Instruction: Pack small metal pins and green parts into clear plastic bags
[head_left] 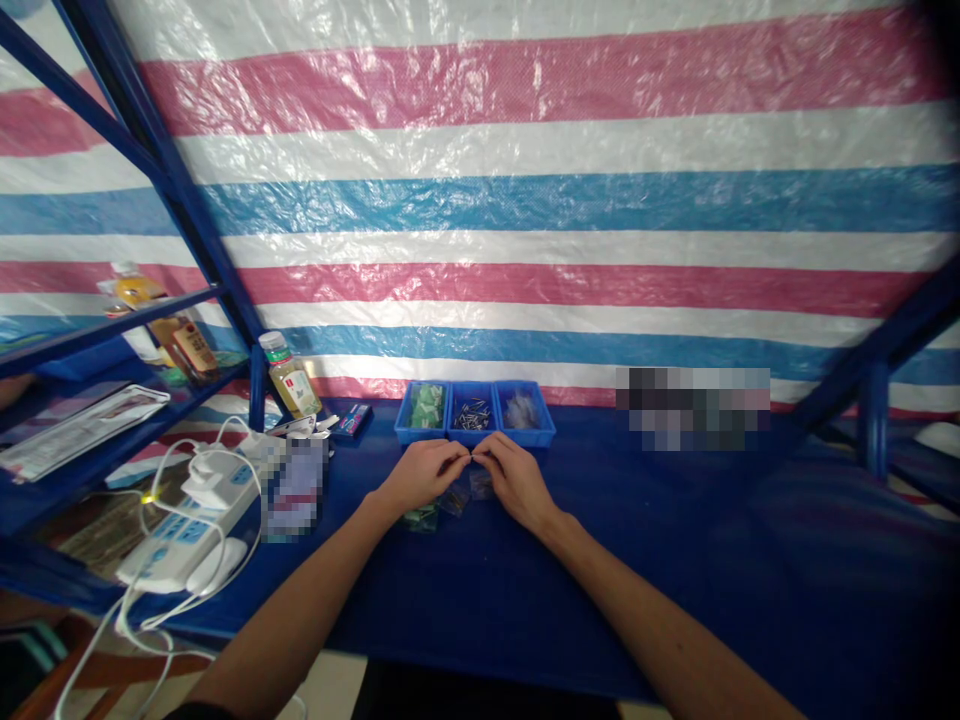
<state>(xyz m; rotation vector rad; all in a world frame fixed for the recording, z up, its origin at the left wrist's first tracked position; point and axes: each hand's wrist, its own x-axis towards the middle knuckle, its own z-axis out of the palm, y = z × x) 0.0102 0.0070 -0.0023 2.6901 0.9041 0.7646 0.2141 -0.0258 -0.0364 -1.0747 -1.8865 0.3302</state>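
Just in front of three joined blue bins, my left hand [430,470] and my right hand [516,478] meet with their fingertips pinched together. Whatever lies between the fingers is too small to make out. Green packets [428,405] fill the left bin. Dark and silvery metal pieces, like screws [472,413], lie in the middle bin [472,437]. The right bin contains clear plastic bags [523,410]. Below my hands, small clear bags [454,498] with something inside and a green packet [421,518] rest on the blue table, partly hidden by my left hand.
At left, a white power strip [187,530] with tangled cables lies near a blurred-out object [294,490]. A bottle [289,378] and a small blue box [352,422] stand behind. Blue metal posts [214,250] frame the table [675,560]; a striped sheet [562,210] hangs behind.
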